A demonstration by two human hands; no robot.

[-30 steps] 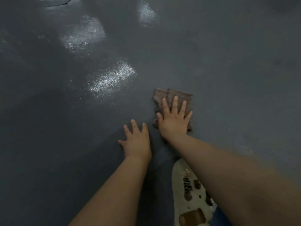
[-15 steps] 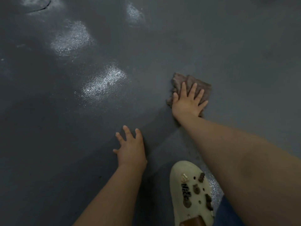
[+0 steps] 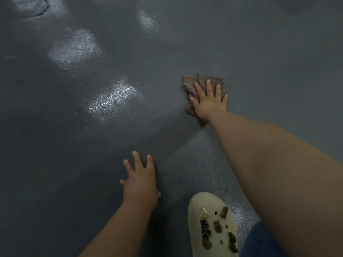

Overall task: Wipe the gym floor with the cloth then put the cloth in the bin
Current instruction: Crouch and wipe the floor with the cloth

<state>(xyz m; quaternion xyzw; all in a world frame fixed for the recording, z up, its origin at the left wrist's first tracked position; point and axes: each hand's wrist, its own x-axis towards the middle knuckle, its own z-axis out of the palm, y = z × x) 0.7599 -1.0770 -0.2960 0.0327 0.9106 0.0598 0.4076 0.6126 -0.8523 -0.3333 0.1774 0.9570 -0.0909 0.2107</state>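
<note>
cream clog [image 3: 213,225] near left hand [image 3: 140,184], well short of cloth [image 3: 202,84]

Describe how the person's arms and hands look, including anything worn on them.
Both arms are bare, with no sleeves in view. The left hand and right hand wear no gloves, and no rings, watch or bands are visible. Nails look short and unpainted.
</note>
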